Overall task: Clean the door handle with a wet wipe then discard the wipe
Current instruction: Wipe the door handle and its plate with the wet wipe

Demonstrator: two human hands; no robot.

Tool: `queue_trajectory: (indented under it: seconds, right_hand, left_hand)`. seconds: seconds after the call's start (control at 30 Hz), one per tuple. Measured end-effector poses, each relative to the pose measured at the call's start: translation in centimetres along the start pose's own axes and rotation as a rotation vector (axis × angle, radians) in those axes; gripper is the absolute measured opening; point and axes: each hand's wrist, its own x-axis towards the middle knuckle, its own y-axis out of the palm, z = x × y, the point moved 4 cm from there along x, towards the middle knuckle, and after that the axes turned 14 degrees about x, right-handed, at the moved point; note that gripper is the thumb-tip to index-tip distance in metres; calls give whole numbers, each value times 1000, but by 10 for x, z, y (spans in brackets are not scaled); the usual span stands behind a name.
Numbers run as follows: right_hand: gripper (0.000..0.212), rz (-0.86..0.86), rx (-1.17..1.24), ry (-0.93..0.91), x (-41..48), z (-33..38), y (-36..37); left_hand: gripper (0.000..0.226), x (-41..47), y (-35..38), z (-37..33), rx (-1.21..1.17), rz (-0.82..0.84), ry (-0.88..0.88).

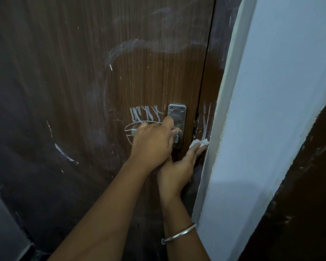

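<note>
A silver lever door handle (133, 132) with a metal backplate (177, 112) is mounted on a brown wooden door (83, 72). My left hand (152, 142) is wrapped around the lever, hiding most of it, with the thumb up on the backplate. Lower and to the right, my right hand (179, 170) holds a crumpled white wet wipe (199, 143) at its fingertips, beside the door's edge and just right of the backplate. The wipe is apart from the handle.
Chalk scribbles cover the door around the handle. A white door frame and wall (262, 129) rise close on the right, next to my right hand. A silver bangle (179, 234) sits on my right wrist. A dark panel (299, 204) shows at far right.
</note>
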Motion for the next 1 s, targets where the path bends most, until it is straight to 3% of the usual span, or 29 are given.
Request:
queue_trajectory:
  seconds: [0.2,0.4,0.7,1.0]
  right_hand:
    - [88,-42,19,104,-1,-6,-4]
    - [88,120,-302,-195,4,5,4]
    - [88,33,-283,-64,-6,-6,-1]
    - [78,113,-458,-312,3,4,-10]
  left_hand:
    - [11,-1,2,2,20,-2,-10]
    - [11,0,1,1,23,0,-14]
    - [11,-1,-1,0,11,12,-15]
    - [13,-1,0,0,22,8,-19]
